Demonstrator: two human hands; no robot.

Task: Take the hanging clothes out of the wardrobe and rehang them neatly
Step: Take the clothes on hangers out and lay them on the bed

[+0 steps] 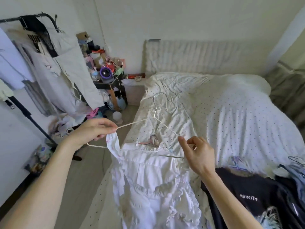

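A white ruffled dress (153, 182) hangs from a thin white wire hanger (158, 116) held over the bed's near edge. My left hand (94, 129) pinches the hanger's left arm together with the dress's left strap. My right hand (196, 152) pinches the hanger's right arm near its end, just above the dress's right shoulder. The hanger's metal hook points away from me, toward the pillows.
A black clothes rail (29, 19) at the left holds several pale garments. A cluttered side table (109, 83) stands beyond it. The bed (231, 113) has a dotted white cover; a black printed T-shirt (247, 197) and other clothes lie at its lower right.
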